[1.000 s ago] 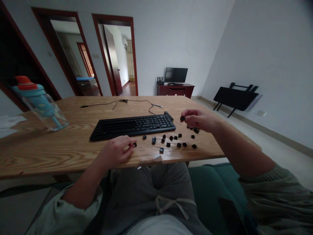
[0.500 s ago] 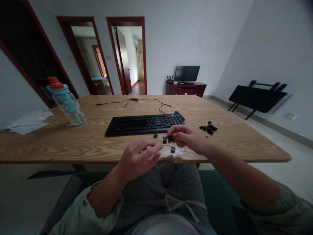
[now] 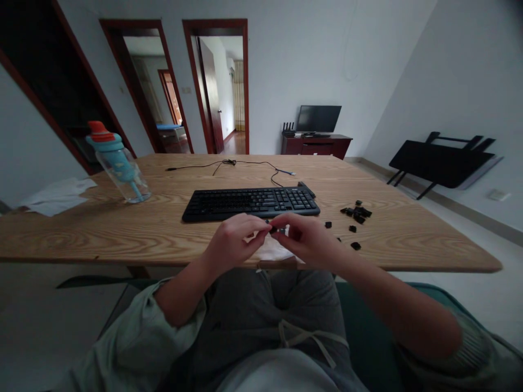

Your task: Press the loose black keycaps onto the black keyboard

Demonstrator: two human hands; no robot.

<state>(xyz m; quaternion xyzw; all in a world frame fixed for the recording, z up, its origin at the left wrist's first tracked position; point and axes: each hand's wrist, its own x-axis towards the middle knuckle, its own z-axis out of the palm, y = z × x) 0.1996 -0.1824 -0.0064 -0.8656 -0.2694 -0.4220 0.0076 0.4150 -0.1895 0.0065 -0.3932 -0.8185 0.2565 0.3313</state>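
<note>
My left hand (image 3: pixel 238 238) and my right hand (image 3: pixel 303 235) meet just in front of the black keyboard (image 3: pixel 249 213). Between their fingertips is a small black keycap (image 3: pixel 273 230), pinched from both sides and partly covered by the fingers. The keyboard lies flat on the wooden table, behind both hands. Under the fingers is a pale, thin sheet (image 3: pixel 273 252), partly hidden by my right hand. Beside that hand, loose keycaps (image 3: pixel 356 246) lie scattered, with a small pile of them (image 3: pixel 359 213) farther right.
A clear bottle with a blue and orange lid (image 3: pixel 122 169) stands at the left, near white tissues (image 3: pixel 61 196). A black cable (image 3: pixel 241 161) runs across the table behind the keyboard. The table's front edge (image 3: pixel 163 262) is close to my lap.
My left hand has moved up and in to meet my right hand at the keycap, its fingers now pinching. Single keycaps at the right have come into view. The camera view has shifted slightly.
</note>
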